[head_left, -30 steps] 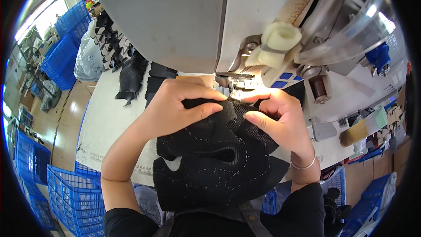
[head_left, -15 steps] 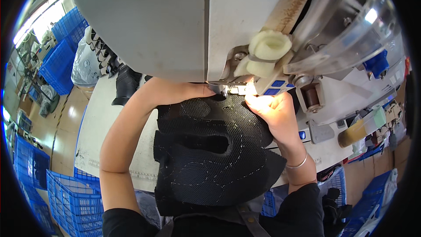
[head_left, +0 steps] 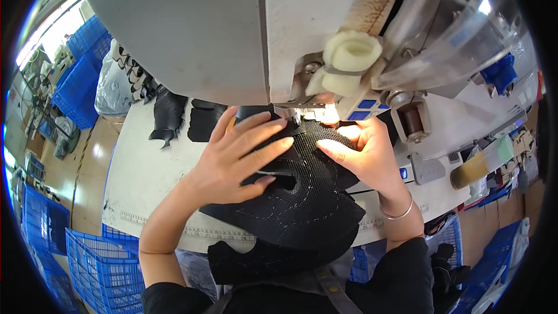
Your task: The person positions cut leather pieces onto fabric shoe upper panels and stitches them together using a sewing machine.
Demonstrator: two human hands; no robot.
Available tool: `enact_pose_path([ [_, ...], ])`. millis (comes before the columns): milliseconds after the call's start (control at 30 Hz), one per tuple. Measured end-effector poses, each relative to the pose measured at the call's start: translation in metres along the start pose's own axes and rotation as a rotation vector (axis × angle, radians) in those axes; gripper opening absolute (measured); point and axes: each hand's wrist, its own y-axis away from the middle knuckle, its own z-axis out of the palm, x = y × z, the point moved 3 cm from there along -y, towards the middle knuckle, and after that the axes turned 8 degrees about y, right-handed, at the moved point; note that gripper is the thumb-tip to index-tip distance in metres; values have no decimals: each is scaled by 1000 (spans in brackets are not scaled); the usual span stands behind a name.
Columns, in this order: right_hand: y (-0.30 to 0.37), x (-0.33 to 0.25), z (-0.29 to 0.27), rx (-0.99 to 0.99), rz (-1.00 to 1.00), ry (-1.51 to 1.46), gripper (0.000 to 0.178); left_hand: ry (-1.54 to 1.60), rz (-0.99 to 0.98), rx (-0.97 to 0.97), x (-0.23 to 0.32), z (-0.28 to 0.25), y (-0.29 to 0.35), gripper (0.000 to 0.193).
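Head view, and here's the left hand (head_left: 224,166), wide open, fingers fanned, palm down, laid over the left side of the black mesh piece (head_left: 317,195)! Its fingertips press toward the bright spot below the sewing machine (head_left: 174,35), thumb lower down beside the dark slot. Over on the other side, the right hand (head_left: 375,154) is half curled: thumb on top of the mesh, fingers bent at its upper right edge, and whether they pinch the material I can't tell. A bracelet (head_left: 400,210) rings that wrist.

The piece itself lies on the table (head_left: 148,168), its far end narrowing right up to the lit presser foot (head_left: 297,117). Its long axis runs from there down toward the person, the broad end spilling over the table's near edge, with a lobe off to the lower left. The slot lies crosswise, partly covered by the left hand. Pale dashed lines curve across the mesh.
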Motion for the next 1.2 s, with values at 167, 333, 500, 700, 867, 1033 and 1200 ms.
enact_pose_path([
  [167, 1, -4, 4, 1, 73, -167, 14, -212, 142, 122, 10, 4, -4, 34],
  [333, 4, 8, 8, 40, 113, -258, 19, -187, 150, 158, 15, -6, -15, 23],
  [500, 3, 8, 11, 98, 66, -194, 16, -220, 196, 122, 11, -12, -20, 22],
  [700, 6, 12, 14, 196, 65, -35, 17, -184, 254, 146, -14, -8, -23, 24],
  [867, 25, -42, 10, 378, -378, 876, 29, -87, 245, 262, -13, -3, -9, 27],
  [1033, 31, -52, 42, 307, -604, 1033, 59, -181, 229, 109, 40, -11, -25, 27],
  [1200, 17, -24, 27, 327, -616, 977, 38, 434, -212, 3, 33, -42, -11, 28],
])
